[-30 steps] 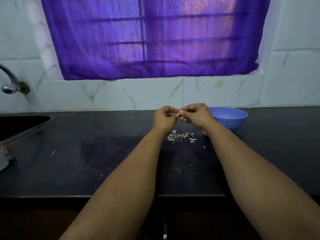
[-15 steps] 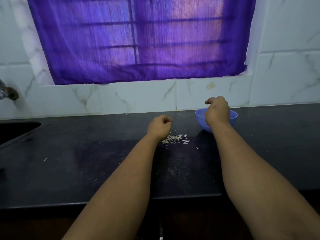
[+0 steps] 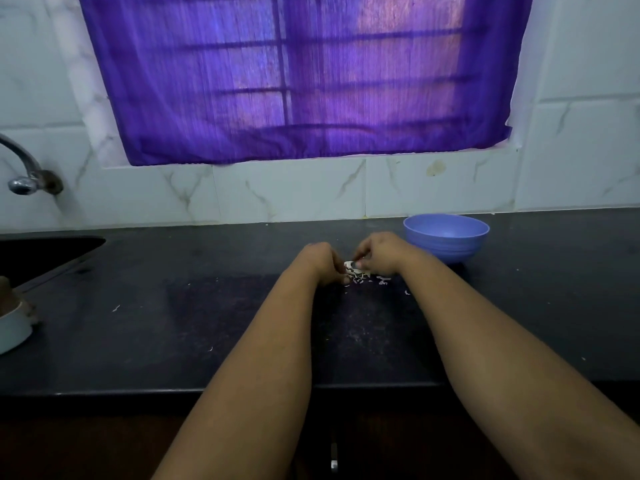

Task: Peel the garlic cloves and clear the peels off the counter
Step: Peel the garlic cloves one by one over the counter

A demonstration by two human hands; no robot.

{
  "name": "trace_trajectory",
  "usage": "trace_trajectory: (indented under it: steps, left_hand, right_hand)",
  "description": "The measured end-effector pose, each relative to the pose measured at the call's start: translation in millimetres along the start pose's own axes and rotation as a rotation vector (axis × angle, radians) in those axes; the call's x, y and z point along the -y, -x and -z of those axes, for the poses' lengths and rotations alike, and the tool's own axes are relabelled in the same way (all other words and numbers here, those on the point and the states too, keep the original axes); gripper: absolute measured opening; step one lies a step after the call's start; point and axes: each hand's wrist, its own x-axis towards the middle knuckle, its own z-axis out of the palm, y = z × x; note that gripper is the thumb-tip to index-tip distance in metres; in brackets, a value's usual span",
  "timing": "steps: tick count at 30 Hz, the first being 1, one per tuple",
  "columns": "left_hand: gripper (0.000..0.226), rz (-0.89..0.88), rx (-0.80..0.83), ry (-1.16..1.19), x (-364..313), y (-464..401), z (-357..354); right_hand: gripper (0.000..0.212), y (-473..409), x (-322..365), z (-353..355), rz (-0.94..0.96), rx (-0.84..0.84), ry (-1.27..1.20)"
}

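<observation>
Starting at the grip: my right hand (image 3: 379, 252) has its fingers curled down, pinching at a pale papery scrap of garlic peel (image 3: 350, 265) at the top of the heap. Can't tell if there's a clove under it or just skin, too small and blurred. My left hand (image 3: 323, 263) is curled too, fingertips down at the left edge of the same heap, touching or nearly so; whether it's actually got hold of anything I can't tell.

Moving out: the small pile of whitish peel bits (image 3: 363, 277) sits on the dark stone counter (image 3: 207, 323) btwn the two hands, w/ a few strays spread right of it and odd flecks further left and toward the front edge.

Just right of my right hand, near the wall, stands the round light-blue plastic bowl (image 3: 446, 237). What shows of its inside looks bare; any peeled cloves in it are hidden by the rim from this angle.

Progress, as I read it: no unpeeled cloves visible on the counter, so peeling looks mostly or fully done. Clearing is barely begun, if at all. The heap plus scattered flecks all still lie on the counter. Left to do: gather the heap, chase the strays, get them off the surface.
</observation>
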Motion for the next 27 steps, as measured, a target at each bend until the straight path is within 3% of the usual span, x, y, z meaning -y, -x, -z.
trace_trajectory:
  steps: [5,11,14,17,23,27]
  left_hand:
    - [0.021,0.001,-0.057,-0.024,-4.9,-0.1,-3.4]
    - [0.015,0.016,-0.128,0.076,0.0,0.1,-6.2]
    - [0.021,0.037,-0.133,0.129,1.4,-1.7,-6.2]
    - [0.031,0.065,-0.139,0.143,0.8,-0.6,-4.9]
    - [0.016,0.257,-0.325,0.255,12.6,-2.9,1.3]
    - [0.025,0.377,-0.353,0.337,21.1,-2.0,-0.5]
  right_hand:
    - [0.022,2.8,6.4,2.2,-0.051,0.044,0.129]
    - [0.006,3.4,-3.0,2.3,-0.068,-0.072,-0.061]
    - [0.01,-0.4,-6.3,1.9,-0.054,-0.152,-0.105]
    - [0.023,-3.5,-3.6,-1.8,-0.018,-0.088,-0.024]
    - [0.044,-15.5,13.9,-20.6,0.105,0.003,0.107]
    - [0.038,-19.5,11.1,-25.0,0.028,0.015,0.069]
